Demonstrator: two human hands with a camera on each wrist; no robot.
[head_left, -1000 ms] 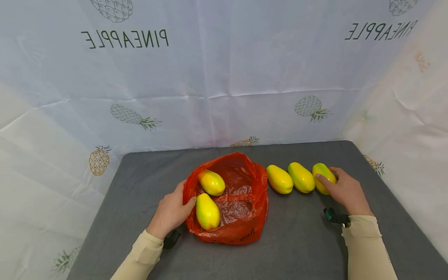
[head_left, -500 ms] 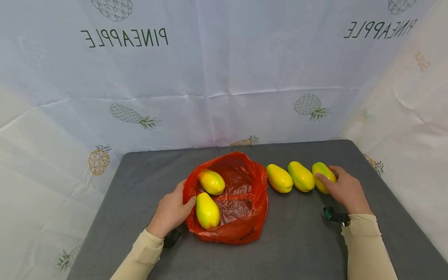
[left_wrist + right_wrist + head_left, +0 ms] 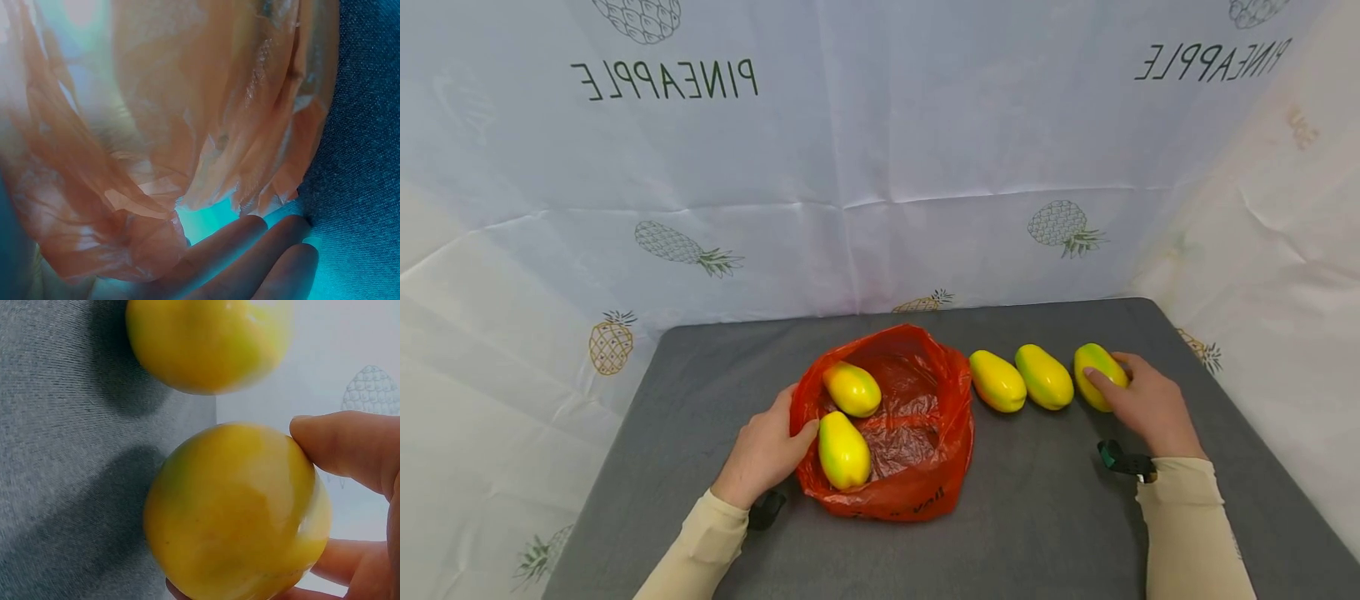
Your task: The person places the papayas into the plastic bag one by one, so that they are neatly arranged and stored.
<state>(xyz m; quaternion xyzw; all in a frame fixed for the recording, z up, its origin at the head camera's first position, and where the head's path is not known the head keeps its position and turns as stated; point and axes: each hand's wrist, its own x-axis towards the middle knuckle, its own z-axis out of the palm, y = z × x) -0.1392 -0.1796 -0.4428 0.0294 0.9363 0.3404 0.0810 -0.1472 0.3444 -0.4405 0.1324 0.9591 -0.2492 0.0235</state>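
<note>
1 glossy yellow-green fruit point(image 3: 234, 512) in the right hand point(image 3: 1153, 408), 4 like it about the red bag point(image 3: 917, 502)

The held fruit is at the right end of a row on the gray counter point(image 3: 1037, 517). From the head it is a smooth, rounded oblong, bright yellow with a green tinge at its far end. The right wrist view looks at it nearly end-on: almost round, a deeper yellow, with a green flush along its left edge, a few tiny dark specks and a pale shine on the right. Its shadow falls on the gray cloth surface; whether its underside touches the counter cannot be told.

The right hand is spread only as wide as the fruit, with the thumb and fingers gripping it from opposite sides. The left hand point(image 3: 762, 454) pinches the bag's left rim, thumb at the mouth and fingers outside, the plastic between them. In the left wrist view 3 fingers lie fairly straight beside the thin, crinkled film.

The bag's mouth is wide and faces up. Inside, along its left side, lie an upper fruit point(image 3: 852, 390) and a lower fruit point(image 3: 844, 457), both yellow, the lower greener. To the bag's right, the nearer fruit point(image 3: 997, 381) lies just beside its wall, and the middle fruit point(image 3: 1044, 377) lies between that and the held fruit, a narrow gap before the latter. Black lettering point(image 3: 931, 502) marks the bag's front. Behind hangs a pale cloth point(image 3: 895, 133) printed with pineapples.
</note>
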